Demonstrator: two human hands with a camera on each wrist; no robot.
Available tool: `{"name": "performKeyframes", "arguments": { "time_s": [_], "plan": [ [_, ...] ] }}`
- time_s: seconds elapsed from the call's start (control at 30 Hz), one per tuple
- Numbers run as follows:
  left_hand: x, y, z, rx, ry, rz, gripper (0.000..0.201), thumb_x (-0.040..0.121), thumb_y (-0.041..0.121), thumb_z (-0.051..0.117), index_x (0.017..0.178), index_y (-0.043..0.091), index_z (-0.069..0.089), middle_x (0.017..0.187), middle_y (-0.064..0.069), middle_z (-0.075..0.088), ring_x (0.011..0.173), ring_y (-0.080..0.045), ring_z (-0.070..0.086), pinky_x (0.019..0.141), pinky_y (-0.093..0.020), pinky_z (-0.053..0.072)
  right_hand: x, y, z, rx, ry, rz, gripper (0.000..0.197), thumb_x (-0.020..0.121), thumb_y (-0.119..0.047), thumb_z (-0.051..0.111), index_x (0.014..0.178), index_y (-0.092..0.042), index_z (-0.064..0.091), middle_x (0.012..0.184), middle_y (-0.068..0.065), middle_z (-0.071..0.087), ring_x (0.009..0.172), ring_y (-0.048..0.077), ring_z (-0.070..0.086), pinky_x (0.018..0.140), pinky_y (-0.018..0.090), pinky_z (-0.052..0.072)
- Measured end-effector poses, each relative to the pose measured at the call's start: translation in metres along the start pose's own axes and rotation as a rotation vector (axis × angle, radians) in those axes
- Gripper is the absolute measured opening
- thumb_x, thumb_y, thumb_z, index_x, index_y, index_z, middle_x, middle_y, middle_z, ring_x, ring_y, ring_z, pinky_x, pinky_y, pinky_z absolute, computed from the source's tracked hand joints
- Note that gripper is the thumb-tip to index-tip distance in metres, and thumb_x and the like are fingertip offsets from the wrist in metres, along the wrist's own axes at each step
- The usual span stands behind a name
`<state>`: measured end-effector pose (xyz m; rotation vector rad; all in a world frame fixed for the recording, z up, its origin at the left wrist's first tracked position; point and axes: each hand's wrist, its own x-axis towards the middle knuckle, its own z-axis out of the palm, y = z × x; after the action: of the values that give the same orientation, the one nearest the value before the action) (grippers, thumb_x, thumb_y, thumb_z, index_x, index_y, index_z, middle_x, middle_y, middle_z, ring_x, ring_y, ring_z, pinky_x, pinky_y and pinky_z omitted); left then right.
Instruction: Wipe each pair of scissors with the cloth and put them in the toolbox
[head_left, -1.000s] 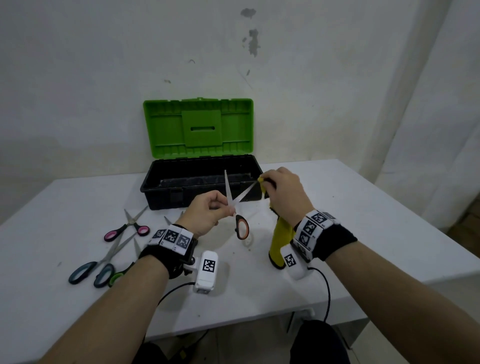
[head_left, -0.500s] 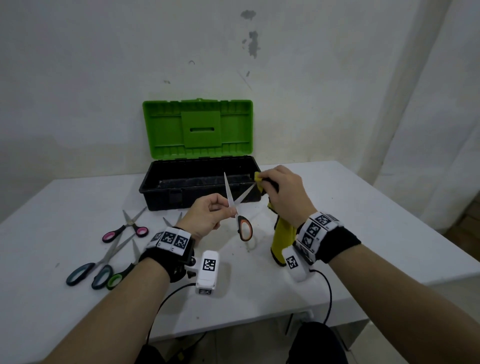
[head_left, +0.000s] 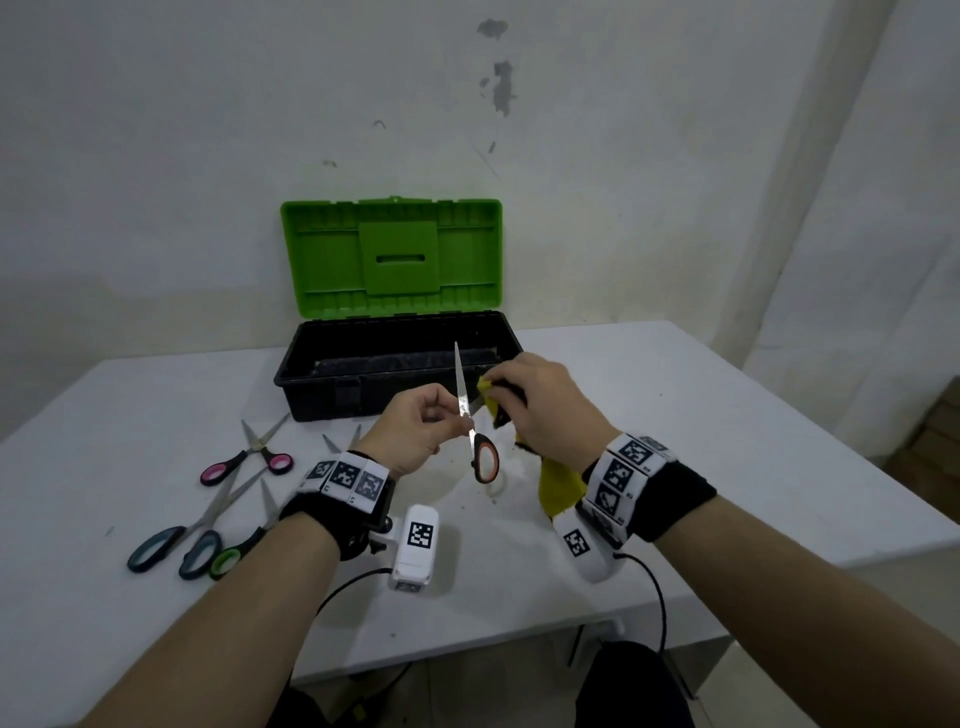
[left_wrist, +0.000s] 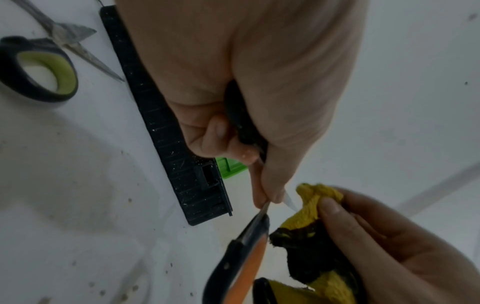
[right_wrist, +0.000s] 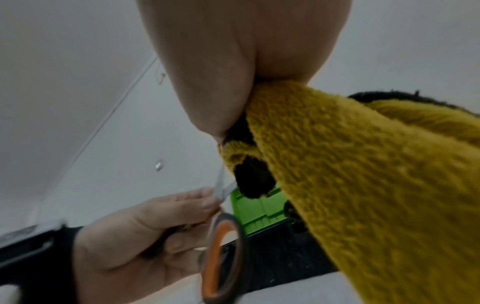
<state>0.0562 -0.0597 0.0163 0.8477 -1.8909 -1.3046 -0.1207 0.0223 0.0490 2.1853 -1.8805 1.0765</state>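
My left hand (head_left: 423, 423) grips the orange-handled scissors (head_left: 484, 457) near their pivot, blades spread, one blade pointing up. One orange handle loop (right_wrist: 221, 255) hangs below the fingers. My right hand (head_left: 540, 405) holds the yellow and black cloth (head_left: 558, 486) bunched around the lower blade, close to the pivot. The cloth (right_wrist: 363, 185) hangs down from the right palm. The black toolbox (head_left: 332, 384) stands open behind the hands, its green lid (head_left: 392, 257) upright. Its inside looks dark; I cannot tell what lies in it.
On the white table (head_left: 701, 415) left of my left arm lie pink-handled scissors (head_left: 244, 460), teal-handled scissors (head_left: 176, 543) and green-handled scissors (head_left: 228, 556). The green-handled pair (left_wrist: 46, 67) shows in the left wrist view. A white wall stands behind the toolbox.
The right hand has slid the cloth down the angled blade toward the pivot. The left hand has held the scissors almost still.
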Motion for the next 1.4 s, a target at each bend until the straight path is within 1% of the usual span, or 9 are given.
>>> {"name": "performKeyframes", "arguments": {
  "time_s": [0.1,0.27,0.37,0.53,0.63,0.73,0.93,1.17,1.4],
  "plan": [
    [0.001,0.002,0.002,0.057,-0.047,0.042,0.018,0.087,0.006,0.073,0.081,0.014,0.059,0.072,0.003,0.072,0.064,-0.004,0.062,0.051,-0.016,0.041,-0.002,-0.002,0.010,-0.046,-0.090,0.004,0.020,0.097,-0.023,0.051,0.107,-0.019,0.068,0.097,0.002,0.059,0.090,0.021,0.055,0.082,0.035,0.048],
    [-0.001,-0.003,-0.002,0.062,-0.029,0.015,0.017,0.088,0.009,0.073,0.081,0.016,0.058,0.073,0.002,0.074,0.065,-0.005,0.063,0.053,-0.021,0.042,0.010,0.022,-0.006,-0.099,0.034,0.246,0.019,0.096,-0.021,0.051,0.104,-0.014,0.068,0.095,0.010,0.060,0.093,0.028,0.056,0.080,0.037,0.047],
    [-0.001,-0.004,-0.003,-0.027,0.008,-0.025,0.014,0.089,0.008,0.071,0.083,0.013,0.059,0.075,-0.002,0.075,0.057,-0.005,0.056,0.052,-0.022,0.038,0.005,0.019,-0.010,-0.017,0.127,0.143,0.014,0.094,-0.019,0.056,0.101,-0.015,0.068,0.091,0.004,0.060,0.086,0.021,0.056,0.078,0.031,0.045],
    [0.000,0.001,0.003,-0.190,0.005,-0.056,0.012,0.087,0.003,0.072,0.083,0.007,0.061,0.076,-0.012,0.072,0.045,-0.007,0.043,0.044,-0.021,0.032,-0.013,0.004,0.008,0.016,0.034,-0.159,0.014,0.092,-0.012,0.060,0.103,-0.013,0.069,0.097,0.001,0.061,0.085,0.017,0.059,0.076,0.031,0.050],
    [-0.001,-0.001,0.001,-0.220,0.002,-0.065,0.016,0.087,0.001,0.070,0.079,0.010,0.059,0.079,-0.014,0.072,0.046,-0.009,0.041,0.043,-0.019,0.031,-0.006,0.018,0.004,0.037,0.154,-0.024,0.017,0.091,-0.010,0.061,0.104,-0.013,0.070,0.096,0.003,0.061,0.085,0.020,0.060,0.078,0.038,0.052],
    [-0.003,-0.001,-0.002,-0.195,0.006,-0.068,0.015,0.087,0.002,0.071,0.080,0.010,0.060,0.079,-0.012,0.073,0.047,-0.008,0.043,0.044,-0.020,0.032,0.000,0.024,-0.005,0.058,0.310,0.069,0.016,0.091,-0.010,0.061,0.104,-0.012,0.071,0.092,0.003,0.061,0.081,0.016,0.058,0.077,0.035,0.051],
    [0.000,0.001,0.003,-0.144,-0.012,-0.067,0.011,0.086,0.004,0.073,0.086,0.007,0.062,0.075,-0.009,0.072,0.047,-0.006,0.045,0.047,-0.021,0.033,-0.015,-0.002,0.014,0.030,0.039,-0.172,0.018,0.093,-0.015,0.060,0.108,-0.012,0.070,0.096,0.003,0.060,0.083,0.018,0.059,0.075,0.031,0.051],
    [-0.006,0.001,0.000,-0.129,-0.055,-0.200,0.012,0.086,0.005,0.074,0.085,0.010,0.063,0.075,-0.007,0.069,0.048,-0.008,0.043,0.046,-0.020,0.033,-0.006,0.021,0.002,-0.006,0.122,0.125,0.019,0.094,-0.018,0.058,0.107,-0.013,0.071,0.097,0.006,0.060,0.089,0.024,0.059,0.080,0.035,0.049],
    [-0.001,0.001,0.001,-0.111,-0.065,-0.320,0.027,0.088,-0.009,0.061,0.104,0.011,0.071,0.072,-0.002,0.058,0.054,-0.011,0.042,0.052,-0.022,0.039,-0.010,0.016,0.000,0.039,0.078,0.078,0.017,0.094,-0.018,0.059,0.106,-0.018,0.071,0.095,0.000,0.061,0.088,0.016,0.058,0.082,0.031,0.049]
  ]
}}
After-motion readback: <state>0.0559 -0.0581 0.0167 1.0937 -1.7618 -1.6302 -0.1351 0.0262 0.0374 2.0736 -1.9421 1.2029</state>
